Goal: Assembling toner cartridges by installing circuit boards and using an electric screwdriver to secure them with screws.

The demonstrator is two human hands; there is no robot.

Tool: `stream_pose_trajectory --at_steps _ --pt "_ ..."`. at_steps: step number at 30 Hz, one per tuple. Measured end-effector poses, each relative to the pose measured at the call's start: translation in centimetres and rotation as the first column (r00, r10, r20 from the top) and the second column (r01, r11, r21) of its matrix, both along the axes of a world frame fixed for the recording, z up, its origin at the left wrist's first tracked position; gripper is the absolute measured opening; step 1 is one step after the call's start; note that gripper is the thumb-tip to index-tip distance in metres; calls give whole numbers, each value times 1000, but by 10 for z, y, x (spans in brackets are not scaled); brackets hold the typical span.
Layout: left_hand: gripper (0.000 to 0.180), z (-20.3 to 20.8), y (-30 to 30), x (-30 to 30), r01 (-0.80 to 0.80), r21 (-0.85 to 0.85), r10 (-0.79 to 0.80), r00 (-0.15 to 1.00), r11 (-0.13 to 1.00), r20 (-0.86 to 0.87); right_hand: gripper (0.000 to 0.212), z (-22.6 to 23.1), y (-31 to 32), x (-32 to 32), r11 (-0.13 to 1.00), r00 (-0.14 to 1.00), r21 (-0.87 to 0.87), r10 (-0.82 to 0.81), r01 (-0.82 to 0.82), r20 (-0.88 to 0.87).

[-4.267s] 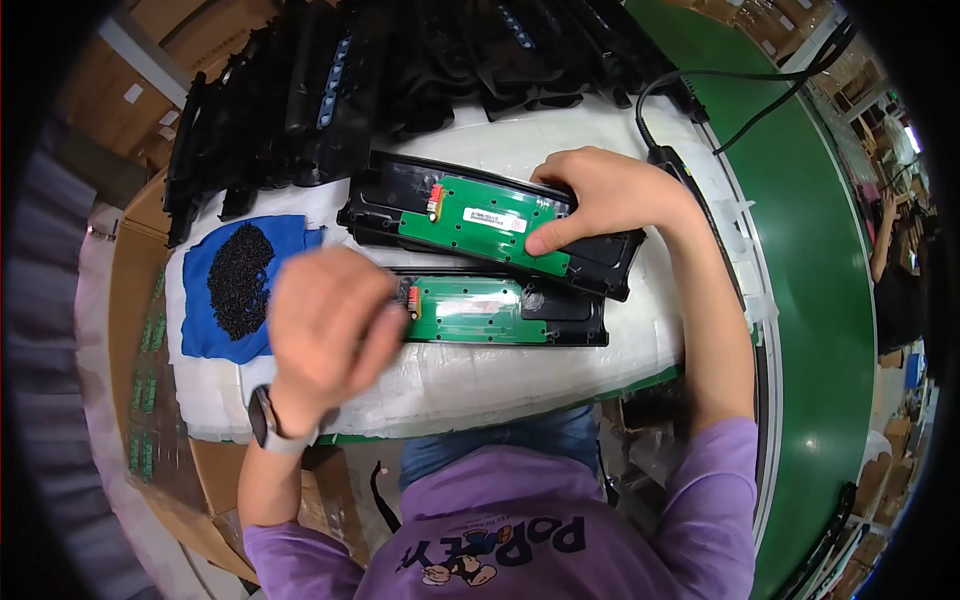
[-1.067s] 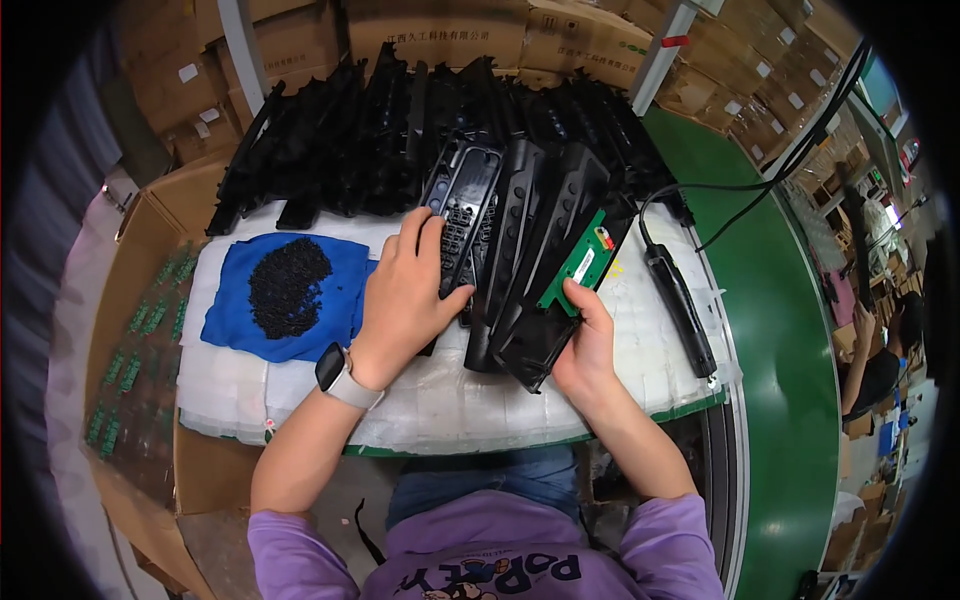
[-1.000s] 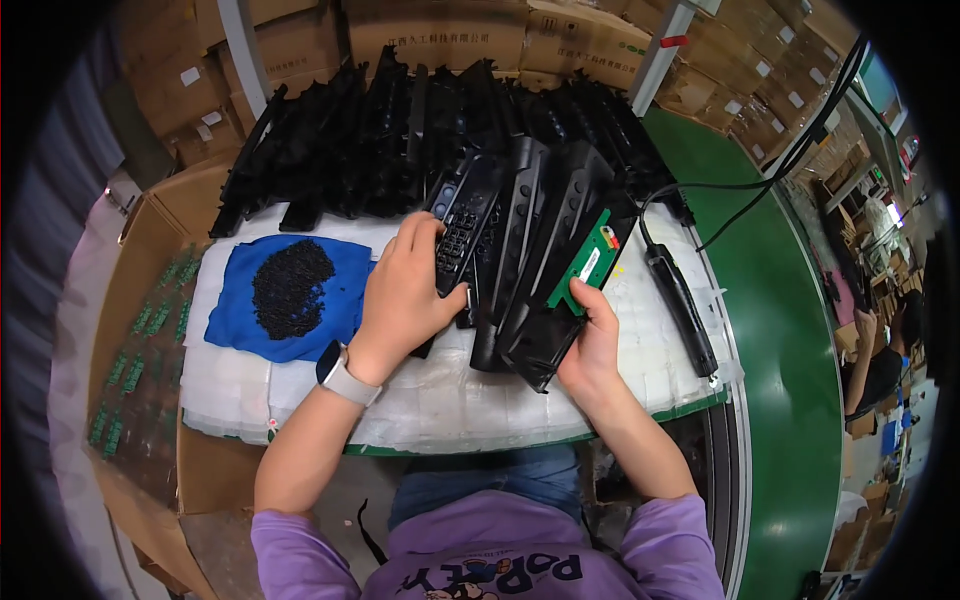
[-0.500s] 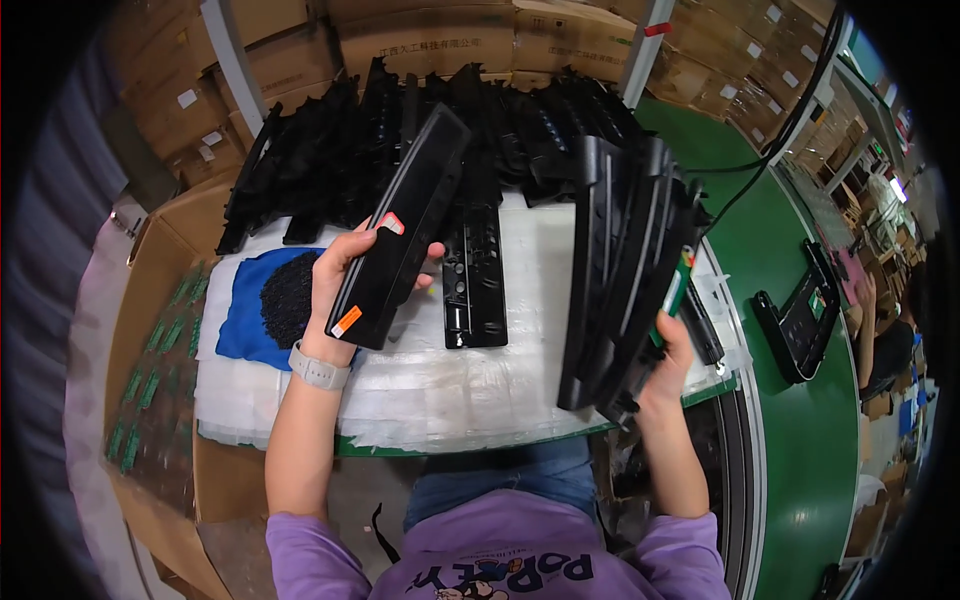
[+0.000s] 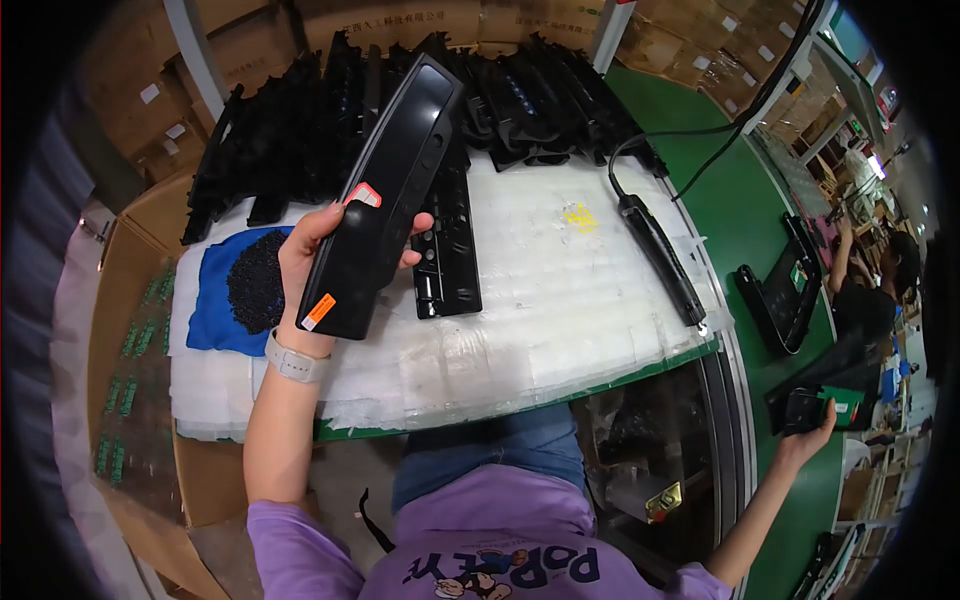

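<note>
My left hand is closed round a long black plastic panel, held tilted above the table. A red-edged sticker and an orange label show on the panel. Under it, another black panel lies on the white padded mat. Far to the right, my right hand reaches over the green conveyor. Its fingers are closed on black plastic panels with a green patch, partly blurred and dark. A corded black electric screwdriver rests on the mat's right side.
Many black panels are piled along the back. A blue cloth bears a heap of small black screws. On the conveyor lies a black frame. A cardboard box stands left; a co-worker is at right.
My right hand has carried the stack of black panels from above the mat rightward over the conveyor. The screwdriver is now uncovered. My left hand still holds its panel.
</note>
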State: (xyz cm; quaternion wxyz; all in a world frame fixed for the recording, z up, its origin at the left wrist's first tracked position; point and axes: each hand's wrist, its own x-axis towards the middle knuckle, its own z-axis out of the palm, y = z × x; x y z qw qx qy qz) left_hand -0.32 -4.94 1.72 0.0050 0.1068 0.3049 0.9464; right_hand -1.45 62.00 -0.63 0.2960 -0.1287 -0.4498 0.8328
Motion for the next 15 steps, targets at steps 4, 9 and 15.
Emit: stream_pose_trajectory --at_steps 4,9,15 --pt "61 -9 -5 -3 123 13 -122 990 992 -66 36 -29 145 1 996 982 -48 -60 70 181" --pt "57 -9 6 1 94 114 -93 995 989 -21 61 -58 268 31 632 460 639 -769 439 444" --pt "54 -11 19 1 86 95 -89 996 992 21 63 -3 204 -4 -433 292 888 -879 -157 -377"
